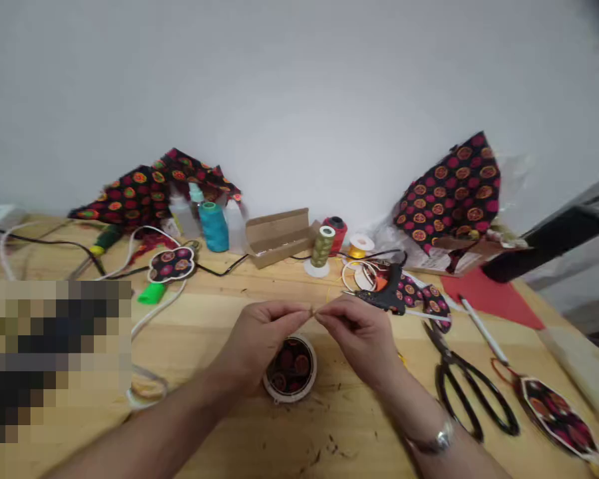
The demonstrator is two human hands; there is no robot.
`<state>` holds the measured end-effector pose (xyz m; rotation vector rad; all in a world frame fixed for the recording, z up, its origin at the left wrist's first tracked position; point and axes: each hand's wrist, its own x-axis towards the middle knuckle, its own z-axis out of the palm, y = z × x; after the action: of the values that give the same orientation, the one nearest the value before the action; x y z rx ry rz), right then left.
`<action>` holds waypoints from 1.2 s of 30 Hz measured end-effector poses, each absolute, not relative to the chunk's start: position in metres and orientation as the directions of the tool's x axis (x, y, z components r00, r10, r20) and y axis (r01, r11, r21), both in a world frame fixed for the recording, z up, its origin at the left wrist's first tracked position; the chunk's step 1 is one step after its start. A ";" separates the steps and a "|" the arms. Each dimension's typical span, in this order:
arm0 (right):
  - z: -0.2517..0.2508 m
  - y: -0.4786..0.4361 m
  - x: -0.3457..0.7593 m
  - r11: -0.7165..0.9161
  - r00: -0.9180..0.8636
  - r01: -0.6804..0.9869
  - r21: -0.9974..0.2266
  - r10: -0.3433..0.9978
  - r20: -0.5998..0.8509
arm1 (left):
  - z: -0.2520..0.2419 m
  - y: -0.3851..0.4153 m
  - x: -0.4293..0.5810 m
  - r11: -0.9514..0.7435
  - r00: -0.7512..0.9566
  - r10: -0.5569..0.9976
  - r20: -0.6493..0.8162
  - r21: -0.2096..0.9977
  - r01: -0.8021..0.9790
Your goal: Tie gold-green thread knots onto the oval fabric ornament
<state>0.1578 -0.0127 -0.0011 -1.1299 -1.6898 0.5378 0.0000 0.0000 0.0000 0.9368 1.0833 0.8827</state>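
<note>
My left hand (262, 336) and my right hand (362, 332) meet above the wooden table (239, 293), fingertips pinched together on something thin and small that I cannot make out. Directly below them sits a small round container (290, 369) holding dark patterned fabric pieces. A black glue gun (387, 293) lies just beyond my right hand. Black scissors (466, 389) rest to the right of my right wrist.
Thread spools stand at the back: teal (213, 226), olive (322, 247), red (337, 229), yellow (359, 246). Patterned fabric piles lie at the back left (152, 186) and back right (452, 193). A cardboard box (277, 236), a red sheet (489, 296), a pen (482, 326), cables and a fabric ornament (556, 416) surround them.
</note>
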 end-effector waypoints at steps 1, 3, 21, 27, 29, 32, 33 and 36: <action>-0.001 -0.013 0.158 0.466 -0.071 0.431 -0.773 0.871 0.486 | 0.001 0.000 0.001 0.341 0.227 0.924 -0.306 0.931 -0.131; 0.000 -0.013 0.159 0.464 -0.072 0.425 -0.777 0.873 0.482 | 0.003 -0.001 0.003 0.329 0.215 0.931 -0.296 0.934 -0.140; 0.000 -0.014 0.156 0.404 -0.102 0.347 -0.847 0.914 0.394 | -0.003 0.001 0.001 0.318 0.209 0.936 -0.284 0.935 -0.155; -0.003 -0.014 0.152 0.339 -0.095 0.386 -0.858 0.940 0.329 | -0.005 0.002 0.000 0.305 0.216 0.939 -0.269 0.940 -0.152; -0.001 -0.014 0.152 0.317 -0.091 0.381 -0.869 0.948 0.305 | -0.005 0.002 0.000 0.318 0.216 0.935 -0.280 0.932 -0.172; 0.003 -0.014 0.152 0.229 -0.094 0.319 -0.920 0.973 0.210 | -0.004 0.003 0.001 0.329 0.219 0.933 -0.285 0.921 -0.206; 0.004 -0.014 0.152 0.169 -0.098 0.271 -0.948 0.984 0.147 | -0.004 0.003 0.001 0.329 0.221 0.933 -0.283 0.920 -0.212; 0.005 -0.014 0.153 -0.053 -0.115 0.020 -0.998 0.992 -0.055 | -0.004 0.002 0.000 0.326 0.228 0.933 -0.279 0.924 -0.202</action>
<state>0.1531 -0.0137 0.0051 -1.2052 -1.2814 1.3270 0.0004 0.0024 -0.0042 0.9004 1.0284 0.9473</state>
